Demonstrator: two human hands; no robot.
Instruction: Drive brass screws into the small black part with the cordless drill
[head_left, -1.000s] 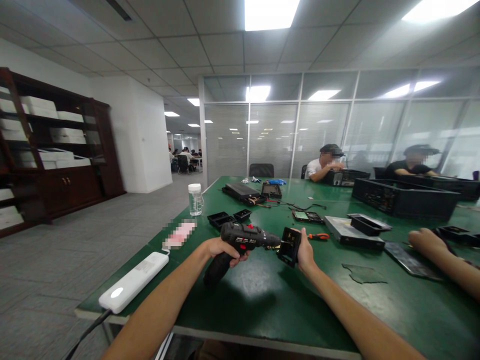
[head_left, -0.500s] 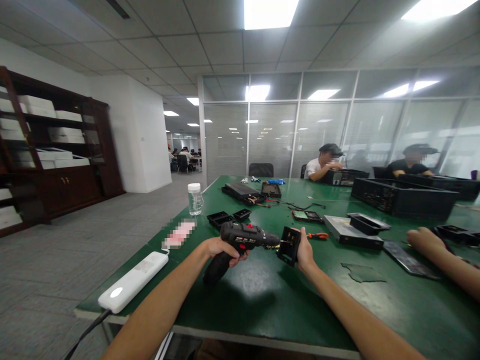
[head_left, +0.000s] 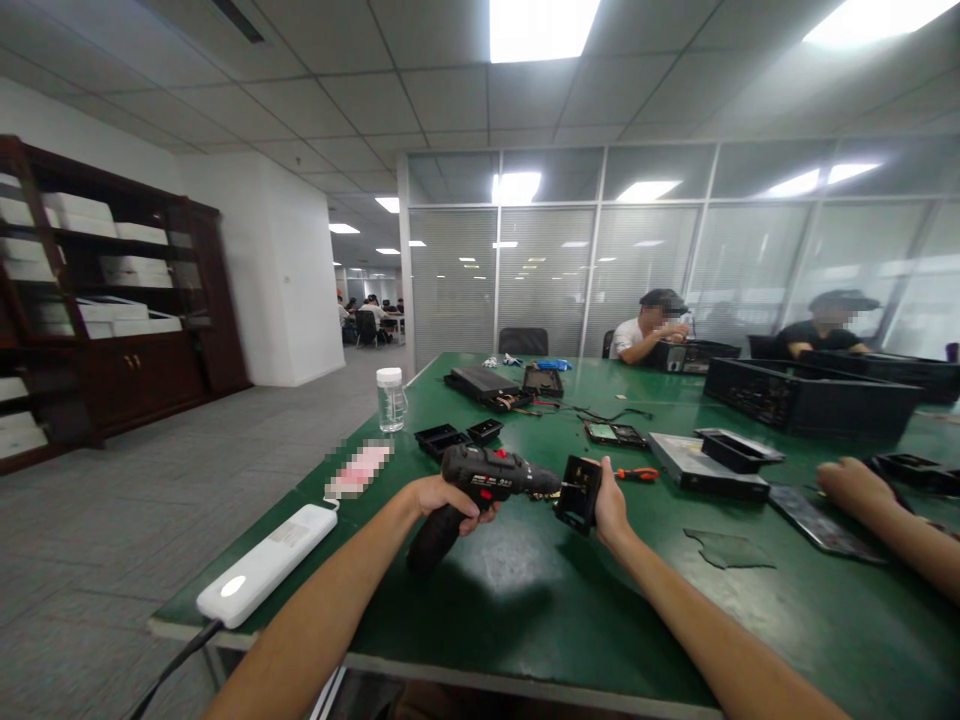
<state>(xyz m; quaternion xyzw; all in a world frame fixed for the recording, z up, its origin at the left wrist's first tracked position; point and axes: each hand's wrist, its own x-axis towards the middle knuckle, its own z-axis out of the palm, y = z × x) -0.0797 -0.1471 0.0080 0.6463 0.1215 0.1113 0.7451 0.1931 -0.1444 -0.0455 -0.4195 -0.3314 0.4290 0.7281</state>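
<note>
Above the green table (head_left: 480, 610), we are wrapping our left hand (head_left: 448, 497) round the handle (head_left: 435, 538) of the probably heavy drill (head_left: 487, 475) and clasping the likely light, stiff black case (head_left: 576, 505) from outside with our right hand (head_left: 610, 502), while a bottle (head_left: 390, 402) is standing beyond, its contents unclear.

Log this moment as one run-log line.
left hand: grips black-and-red pistol-shaped drill | right hand: holds black rectangular open-faced box | drill bit: points into box
</note>
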